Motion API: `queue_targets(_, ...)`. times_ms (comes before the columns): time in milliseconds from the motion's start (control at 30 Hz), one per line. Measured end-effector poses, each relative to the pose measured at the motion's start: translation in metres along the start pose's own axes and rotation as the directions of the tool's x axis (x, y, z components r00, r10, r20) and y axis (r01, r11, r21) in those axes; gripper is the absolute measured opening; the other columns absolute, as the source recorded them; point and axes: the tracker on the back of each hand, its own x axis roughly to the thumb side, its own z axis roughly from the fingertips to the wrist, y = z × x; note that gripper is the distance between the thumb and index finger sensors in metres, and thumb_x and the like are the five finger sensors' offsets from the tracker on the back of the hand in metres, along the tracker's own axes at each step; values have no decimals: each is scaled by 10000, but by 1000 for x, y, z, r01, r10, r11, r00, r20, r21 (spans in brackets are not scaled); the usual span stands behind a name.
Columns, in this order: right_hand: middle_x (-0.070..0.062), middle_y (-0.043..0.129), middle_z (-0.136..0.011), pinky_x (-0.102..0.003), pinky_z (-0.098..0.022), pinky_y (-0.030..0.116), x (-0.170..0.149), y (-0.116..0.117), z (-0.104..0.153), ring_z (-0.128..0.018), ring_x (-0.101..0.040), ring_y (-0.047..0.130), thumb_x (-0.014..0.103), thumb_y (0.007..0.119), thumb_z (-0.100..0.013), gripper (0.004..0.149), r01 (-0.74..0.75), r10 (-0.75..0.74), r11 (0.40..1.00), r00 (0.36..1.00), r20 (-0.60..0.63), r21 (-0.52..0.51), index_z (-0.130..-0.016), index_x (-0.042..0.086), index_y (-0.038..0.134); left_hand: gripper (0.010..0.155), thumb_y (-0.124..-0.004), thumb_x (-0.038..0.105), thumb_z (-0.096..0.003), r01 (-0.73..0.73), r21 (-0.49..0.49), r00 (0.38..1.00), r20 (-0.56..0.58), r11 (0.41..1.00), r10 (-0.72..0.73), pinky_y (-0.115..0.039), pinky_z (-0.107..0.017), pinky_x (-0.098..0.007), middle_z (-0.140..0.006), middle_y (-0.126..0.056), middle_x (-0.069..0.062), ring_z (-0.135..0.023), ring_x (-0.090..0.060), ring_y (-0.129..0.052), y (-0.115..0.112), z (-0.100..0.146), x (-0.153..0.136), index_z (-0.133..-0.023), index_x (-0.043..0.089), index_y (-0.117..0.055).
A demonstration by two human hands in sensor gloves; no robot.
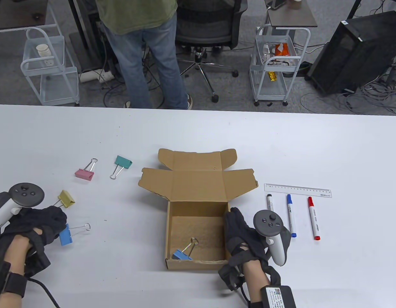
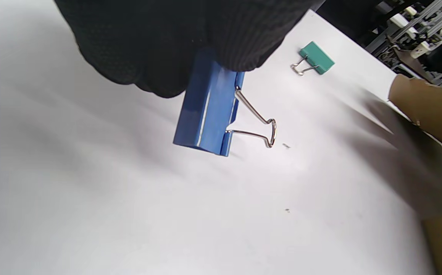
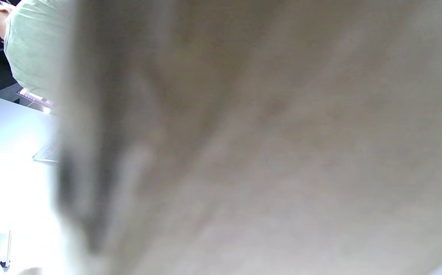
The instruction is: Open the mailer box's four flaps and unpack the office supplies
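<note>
Mostly unpacked, by the look of it. Mailer box (image 1: 196, 231) sits at the near middle of the bench (image 1: 198, 134), lid and flaps (image 1: 198, 179) folded back flat on the far side, interior exposed. One blue binder clip (image 1: 182, 253) lies inside at the near left corner; I judge it the last item to come out, though the near wall may hide a little of the floor.

Left hand (image 1: 40, 224), left of the box and well apart from it, pinches a second blue clip (image 2: 207, 110) by its body. The fingers (image 2: 160, 49) are closed on its upper end, wire handles pointing toward the box. In the left wrist view the clip hangs just over the bench; whether its lower corner touches I cannot tell.

Right hand (image 1: 241, 237) rests against the box's right wall, fingers reaching up along the rim. Whether it grips the wall or only leans on it I cannot tell; the right wrist view is a tan blur of cardboard.

Already out, left side: yellow clip (image 1: 66, 198), pink clip (image 1: 85, 173), teal clip (image 1: 122, 164). Right side: clear ruler (image 1: 298, 190), and three markers with black (image 1: 270, 202), blue (image 1: 291, 215) and red (image 1: 313, 218) caps.
</note>
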Motion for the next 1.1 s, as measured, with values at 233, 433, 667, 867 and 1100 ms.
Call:
queue_targets(233, -393, 459, -1175, -734, -675, 581, 0, 0, 0, -941, -670, 628, 436, 391, -651, 691, 0, 0, 1000, 1000, 0, 0, -1154, -31, 305, 470, -811, 256, -572, -32, -28, 998, -52, 999, 31, -839, -636, -538, -1018, -779, -209, -846, -427, -972, -6, -11, -15, -997, 109, -673)
queue_targets(433, -391, 460, -1175, -734, -675, 581, 0, 0, 0, -941, -669, 629, 436, 391, -651, 691, -1, 1, 1000, 1000, 0, 1, -1154, -31, 305, 464, -801, 250, -577, -39, -31, 997, -64, 999, 37, -831, -643, -539, -1024, -770, -209, -856, -427, -962, -11, -14, -18, -999, 109, -670)
queue_targets(667, -393, 459, -1175, -733, -674, 582, 0, 0, 0, -940, -668, 630, 437, 393, -652, 689, 2, -2, 1000, 1000, -1, 0, -1154, -26, 308, 464, -785, 244, -581, -25, -21, 998, -60, 999, 23, -806, -660, -537, -1043, -749, -192, -880, -427, -930, -16, -20, -13, -1008, 116, -656)
queue_targets(867, -393, 460, -1174, -734, -674, 582, 0, 0, 0, -941, -668, 629, 437, 393, -651, 691, 2, -2, 1000, 1000, -1, 0, -1154, -29, 307, 479, -769, 245, -585, -19, -12, 997, -78, 1000, 18, -765, -689, -549, -1083, -706, -185, -927, -439, -872, -19, -22, -13, -1027, 121, -633)
queue_targets(1100, -392, 460, -1175, -733, -674, 583, 0, 0, 0, -941, -667, 631, 436, 395, -652, 688, 0, 0, 1000, 1000, -1, -2, -1155, -25, 309, 591, -732, 333, -596, -43, -9, 996, -82, 999, 42, -652, -733, -596, -1154, -561, -227, -1021, -495, -702, -18, -16, -17, -1101, 100, -531)
